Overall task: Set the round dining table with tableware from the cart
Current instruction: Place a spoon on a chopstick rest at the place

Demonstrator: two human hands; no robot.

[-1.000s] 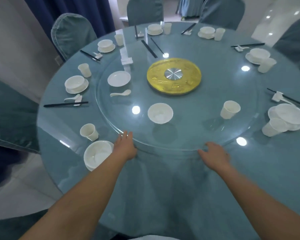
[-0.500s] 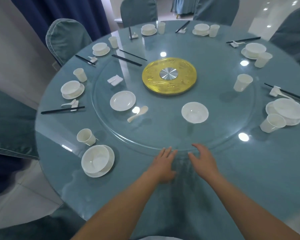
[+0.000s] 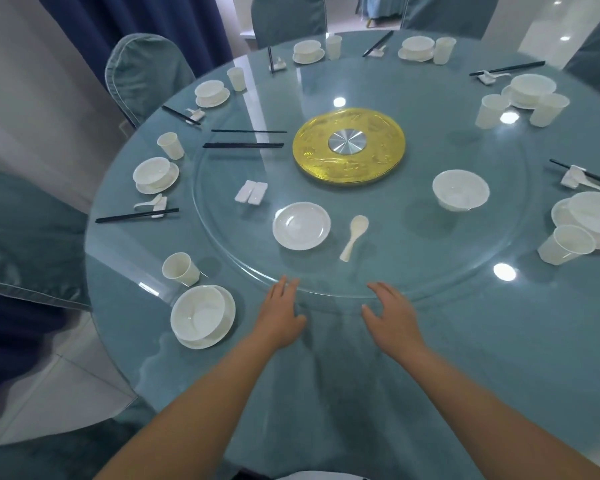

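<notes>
My left hand [image 3: 282,315] and my right hand [image 3: 392,315] lie flat with spread fingers at the near rim of the glass turntable [image 3: 492,251], holding nothing. On the turntable just beyond them sit a white plate [image 3: 301,225] and a white spoon [image 3: 354,236]. Farther right on it is a white bowl [image 3: 460,189], at the left two white chopstick rests [image 3: 252,192] and two pairs of black chopsticks [image 3: 243,145]. A white cup [image 3: 492,110] stands at the turntable's far right. A gold disc [image 3: 349,145] marks the centre.
Place settings ring the blue round table [image 3: 499,341]: a bowl on a plate [image 3: 201,315] with a cup [image 3: 180,269] at near left, another bowl and cup [image 3: 565,244] at the right edge. Blue-covered chairs [image 3: 142,74] stand around the table.
The turntable has rotated counterclockwise: plate and spoon came round to the near side, the bowl went right, the cup far right. My hands moved along the rim and lie a little apart now.
</notes>
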